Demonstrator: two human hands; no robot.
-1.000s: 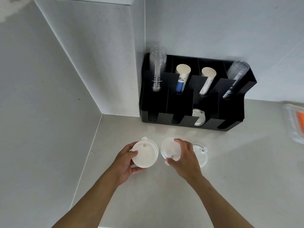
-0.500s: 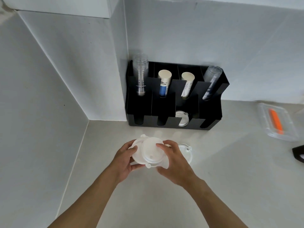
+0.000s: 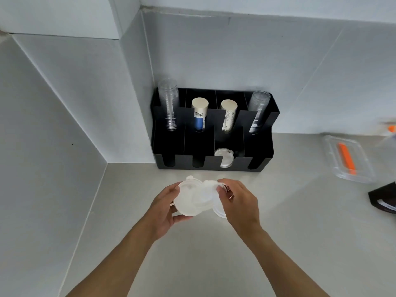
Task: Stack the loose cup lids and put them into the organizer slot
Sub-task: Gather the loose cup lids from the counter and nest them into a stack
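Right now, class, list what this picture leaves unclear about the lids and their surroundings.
- Head view: number of held lids; motion blur merges them.
- Lid count in organizer slot; front wall hides them.
- Black object; cut off by right edge.

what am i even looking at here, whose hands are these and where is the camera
There is no machine here. The camera sits on a person's head and looks forward and down, so the two bare arms reaching in from the bottom belong to that person.

The left hand and the right hand both hold white lids just above a pale counter; the lids overlap, with one more partly hidden under the right hand.

Against the wall stands a black organizer. Its back slots hold stacks of clear cups and paper cups. One front slot already holds a lid.

To the right lies a clear tray with something orange in it.
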